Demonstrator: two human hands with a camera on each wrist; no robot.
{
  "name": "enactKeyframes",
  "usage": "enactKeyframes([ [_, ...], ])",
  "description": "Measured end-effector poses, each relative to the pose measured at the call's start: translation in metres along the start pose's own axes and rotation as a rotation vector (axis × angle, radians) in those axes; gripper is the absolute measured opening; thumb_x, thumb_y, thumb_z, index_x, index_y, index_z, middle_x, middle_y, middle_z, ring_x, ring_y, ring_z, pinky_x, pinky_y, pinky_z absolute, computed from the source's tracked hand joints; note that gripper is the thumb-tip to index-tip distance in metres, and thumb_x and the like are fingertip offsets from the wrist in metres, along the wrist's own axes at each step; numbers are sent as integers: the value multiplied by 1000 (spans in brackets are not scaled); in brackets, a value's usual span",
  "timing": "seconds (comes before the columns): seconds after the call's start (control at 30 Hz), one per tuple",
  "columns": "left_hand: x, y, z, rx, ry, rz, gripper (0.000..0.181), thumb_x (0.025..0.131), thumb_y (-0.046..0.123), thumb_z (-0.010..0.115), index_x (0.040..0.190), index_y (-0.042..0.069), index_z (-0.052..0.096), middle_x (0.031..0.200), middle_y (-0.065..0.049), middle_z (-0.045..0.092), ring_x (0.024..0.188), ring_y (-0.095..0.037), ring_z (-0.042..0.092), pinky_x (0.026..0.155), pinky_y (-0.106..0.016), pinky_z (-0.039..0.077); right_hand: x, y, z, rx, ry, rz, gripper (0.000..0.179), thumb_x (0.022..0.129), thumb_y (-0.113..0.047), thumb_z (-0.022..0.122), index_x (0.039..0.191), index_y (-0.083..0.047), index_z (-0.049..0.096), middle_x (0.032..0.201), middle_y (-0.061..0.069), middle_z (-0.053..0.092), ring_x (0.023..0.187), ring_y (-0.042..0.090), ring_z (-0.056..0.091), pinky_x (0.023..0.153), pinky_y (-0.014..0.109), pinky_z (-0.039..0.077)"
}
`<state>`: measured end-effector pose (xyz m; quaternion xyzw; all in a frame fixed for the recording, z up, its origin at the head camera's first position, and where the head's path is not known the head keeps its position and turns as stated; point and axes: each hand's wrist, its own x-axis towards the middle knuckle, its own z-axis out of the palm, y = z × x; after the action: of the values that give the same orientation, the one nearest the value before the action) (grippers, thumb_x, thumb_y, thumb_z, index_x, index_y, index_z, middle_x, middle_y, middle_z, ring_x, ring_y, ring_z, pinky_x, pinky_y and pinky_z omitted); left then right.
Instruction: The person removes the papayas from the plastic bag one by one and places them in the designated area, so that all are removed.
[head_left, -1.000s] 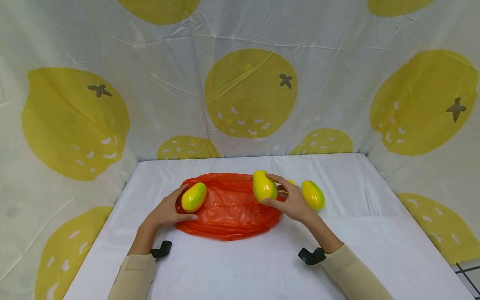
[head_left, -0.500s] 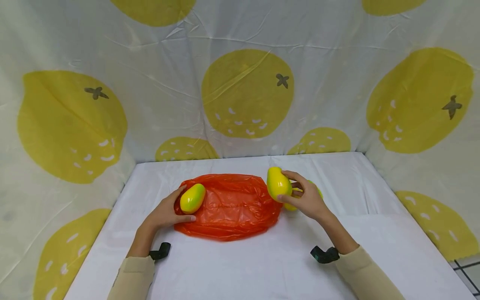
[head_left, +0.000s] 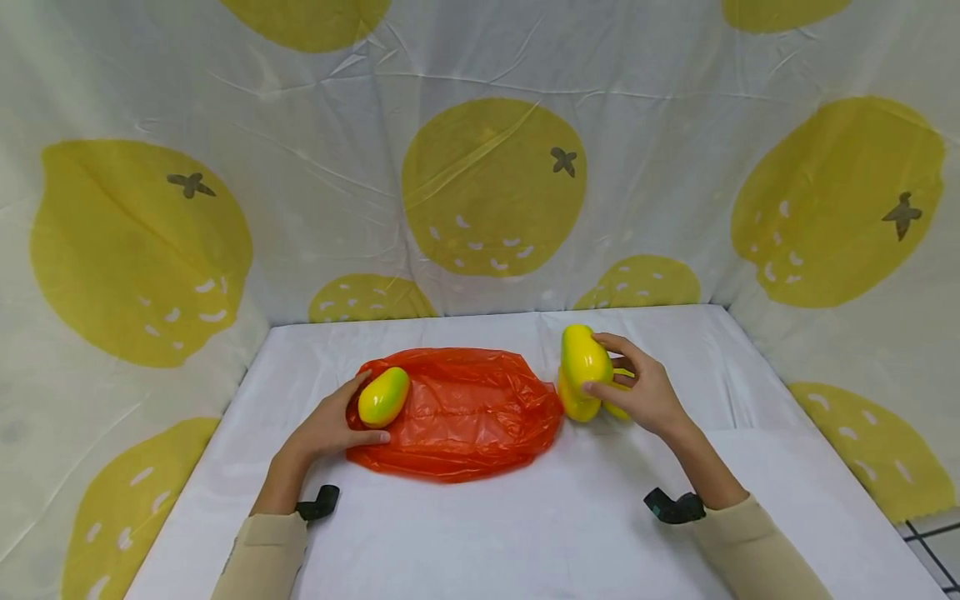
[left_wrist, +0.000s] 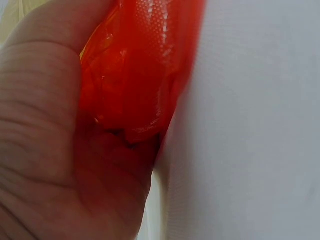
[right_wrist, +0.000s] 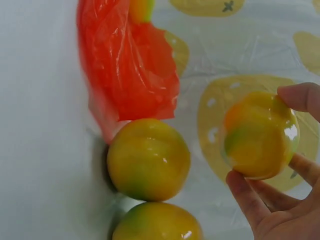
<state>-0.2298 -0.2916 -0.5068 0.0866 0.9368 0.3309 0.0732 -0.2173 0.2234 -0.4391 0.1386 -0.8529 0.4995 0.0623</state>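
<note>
My left hand (head_left: 330, 425) grips the left end of a red plastic bag (head_left: 468, 417), thumb in front; its other fingers are partly hidden. In the left wrist view, the thumb lies against the bunched red film. One yellow-green mango (head_left: 384, 398) sits at that end of the bag, by the fingers. To the right, my right hand (head_left: 645, 387) holds a second mango (head_left: 587, 358) between thumb and fingertips, raised off the table. Below it two more mangoes rest on the table: one (right_wrist: 149, 160) beside the bag's right end, another (right_wrist: 157, 225) touching it.
A white cloth covers the table (head_left: 480, 533). Upright fabric printed with lemons (head_left: 498, 187) closes off the back and both sides. Dark wrist-worn devices (head_left: 675, 506) show at both cuffs.
My right hand has carried its mango rightward, from over the bag's right part to above the mangoes on the table. The left hand, the bag and its mango stay nearly still.
</note>
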Motion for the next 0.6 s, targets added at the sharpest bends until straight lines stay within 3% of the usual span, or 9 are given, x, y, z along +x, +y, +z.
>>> enactKeyframes([
  [0.13, -1, 1, -1, 2, -2, -3, 124, 71, 61, 87, 165, 17, 21, 164, -16, 35, 147, -43, 36, 110, -70, 41, -2, 5, -9, -10, 6, 8, 70, 87, -27, 84, 149, -26, 52, 148, 6, 56, 112, 27, 61, 95, 17, 54],
  [0.2, -1, 2, -1, 2, -3, -3, 124, 71, 61, 87, 165, 16, 21, 164, -16, 35, 147, -43, 36, 110, -70, 42, -3, 7, -14, -17, 11, 16, 70, 87, -27, 84, 149, -26, 52, 148, 6, 55, 113, 28, 61, 92, 11, 51],
  [0.6, -1, 2, -1, 4, -4, -1, 124, 71, 60, 88, 165, 15, 20, 164, -17, 35, 148, -43, 36, 114, -71, 36, -9, 15, -38, -37, 69, 37, 68, 91, -20, 79, 151, -20, 49, 151, 14, 51, 115, 29, 57, 88, 5, 48],
])
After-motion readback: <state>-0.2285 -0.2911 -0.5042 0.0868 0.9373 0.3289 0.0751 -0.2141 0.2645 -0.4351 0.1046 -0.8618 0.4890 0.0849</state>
